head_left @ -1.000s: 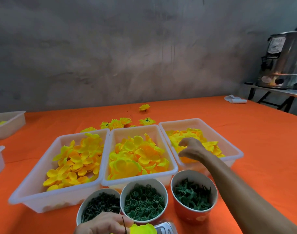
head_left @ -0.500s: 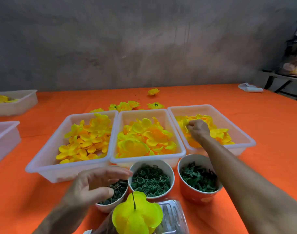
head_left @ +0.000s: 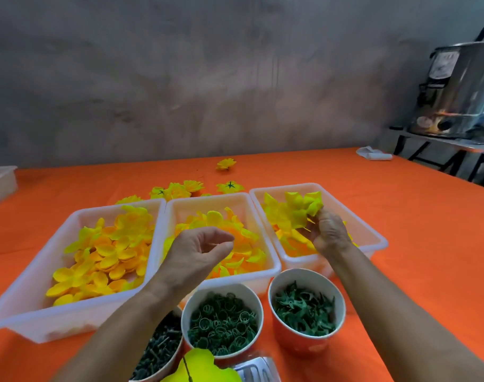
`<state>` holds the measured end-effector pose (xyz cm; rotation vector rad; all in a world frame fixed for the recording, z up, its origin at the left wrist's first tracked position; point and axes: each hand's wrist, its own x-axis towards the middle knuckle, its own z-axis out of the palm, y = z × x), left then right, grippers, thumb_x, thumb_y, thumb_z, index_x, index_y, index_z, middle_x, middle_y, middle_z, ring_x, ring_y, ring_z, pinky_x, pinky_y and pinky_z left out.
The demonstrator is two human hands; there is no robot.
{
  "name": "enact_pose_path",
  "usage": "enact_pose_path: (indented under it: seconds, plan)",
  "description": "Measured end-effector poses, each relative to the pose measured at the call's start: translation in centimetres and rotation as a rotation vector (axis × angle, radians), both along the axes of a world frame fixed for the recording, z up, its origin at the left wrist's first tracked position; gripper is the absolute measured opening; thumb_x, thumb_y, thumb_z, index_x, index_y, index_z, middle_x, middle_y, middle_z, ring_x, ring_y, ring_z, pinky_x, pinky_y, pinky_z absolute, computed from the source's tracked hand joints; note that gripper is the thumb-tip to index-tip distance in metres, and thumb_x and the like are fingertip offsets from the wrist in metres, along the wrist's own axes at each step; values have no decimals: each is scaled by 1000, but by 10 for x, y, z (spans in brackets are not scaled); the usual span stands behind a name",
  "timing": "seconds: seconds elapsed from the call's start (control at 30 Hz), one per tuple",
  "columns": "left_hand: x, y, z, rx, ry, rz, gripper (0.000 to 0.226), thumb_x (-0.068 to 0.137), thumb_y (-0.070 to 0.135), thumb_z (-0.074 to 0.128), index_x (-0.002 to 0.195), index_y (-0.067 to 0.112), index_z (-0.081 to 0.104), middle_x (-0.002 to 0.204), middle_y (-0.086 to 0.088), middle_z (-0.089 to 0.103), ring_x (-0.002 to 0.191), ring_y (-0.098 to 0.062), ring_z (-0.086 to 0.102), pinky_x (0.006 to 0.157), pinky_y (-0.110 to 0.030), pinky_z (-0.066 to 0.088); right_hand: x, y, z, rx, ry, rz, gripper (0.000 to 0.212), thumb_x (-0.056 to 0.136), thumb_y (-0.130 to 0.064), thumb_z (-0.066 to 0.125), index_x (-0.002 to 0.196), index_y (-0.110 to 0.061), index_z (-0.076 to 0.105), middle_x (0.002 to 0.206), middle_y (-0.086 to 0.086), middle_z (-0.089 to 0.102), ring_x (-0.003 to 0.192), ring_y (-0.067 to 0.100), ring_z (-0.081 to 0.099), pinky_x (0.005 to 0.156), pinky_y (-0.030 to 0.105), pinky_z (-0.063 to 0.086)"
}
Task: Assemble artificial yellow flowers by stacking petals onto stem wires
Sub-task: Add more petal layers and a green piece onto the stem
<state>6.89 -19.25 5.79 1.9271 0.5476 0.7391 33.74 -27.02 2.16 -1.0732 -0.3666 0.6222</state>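
**Petals picked up for the next layer**

A bunch of yellow petals (head_left: 297, 209) was held up by the right hand (head_left: 327, 232), w/ fingers curled round the lower edges. It was held just above the right tray (head_left: 373, 235), prob. so one piece could be pulled off and the rest dropped back in.

The left hand (head_left: 199, 250) was held over the middle tray (head_left: 273, 267). Its fingers were loosely bent, thumb close to the fingertips, and nothing was seen in it. It looked ready to help split the bunch, but that is only a guess.

The flower being built (head_left: 205, 366) was at the very bottom of the view, near the body, w/ a thin dark stem wire (head_left: 187, 370) poking through it. What held it up could not be seen.

Three trays were set side by side; the left tray (head_left: 28, 307) held rounder petals. Each sort was kept apart, prob. for quick picking. Three cups of green parts were placed in front: pins (head_left: 159, 351), rings (head_left: 222, 323), star-shaped bits (head_left: 304, 310). Done flowers (head_left: 180, 188) were laid behind the trays, out of the way.
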Motion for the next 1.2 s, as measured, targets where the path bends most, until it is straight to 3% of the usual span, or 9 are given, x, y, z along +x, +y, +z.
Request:
enact_pose_path:
  seconds: [0.2,0.33,0.5,0.73,0.8,0.9,1.0,1.1,1.2]
  plan:
    - [22,3,-4,62,44,64,11,87,19,66,97,23,66,94,10,67,66,11,58,60,-13,48,-7,7,-5,-117,68,-51,27,80,12,42,77,-9,58,55,2,67,50,19,61,45,28,51]
    - [29,4,-6,99,85,55,19,86,19,68,104,23,64,102,8,65,73,3,59,63,-11,49,-12,8,-5,-138,91,-49,28,78,14,38,72,-6,57,51,5,65,42,17,61,40,28,52]
    - [52,9,-2,293,241,51,59,84,21,70,137,20,44,133,2,43,91,-16,63,79,-28,51,-17,2,-2,-244,-114,80,25,87,11,42,78,-4,59,67,13,63,55,22,60,47,26,51]
    - [75,17,-6,369,331,-101,74,84,6,68,145,25,31,155,3,22,99,-18,63,82,-29,53,-29,-9,11,-177,-139,185,19,90,9,45,81,-1,59,79,20,62,66,28,61,68,36,52]
    - [74,18,-8,367,312,-58,70,83,4,68,143,21,37,146,-3,39,101,-20,61,79,-27,51,-35,-10,17,-129,-121,254,17,89,8,46,81,0,59,73,16,66,60,23,63,71,37,54]
    - [68,21,-6,317,233,58,41,80,5,71,120,11,62,109,-10,66,87,-18,62,74,-21,47,-48,-8,21,-102,-89,339,16,88,5,49,81,-1,62,70,11,69,58,19,67,64,33,59]
    - [56,26,-3,222,158,74,4,79,7,73,81,5,71,75,-9,63,69,-15,56,65,-25,43,-61,-5,25,-114,-73,384,19,86,0,53,80,-2,71,76,13,72,64,21,70,60,31,59]
    - [36,30,1,-89,22,56,14,83,3,68,70,6,64,63,-6,59,58,-16,51,58,-24,45,-68,-3,32,-28,22,323,19,85,-2,51,75,0,67,68,13,71,55,20,68,48,28,55]
    - [14,30,8,-422,-102,49,8,85,6,65,80,10,66,61,2,66,59,-14,56,54,-19,51,-77,-7,37,-20,-27,334,10,75,-2,57,74,1,66,72,16,71,55,23,67,45,28,52]
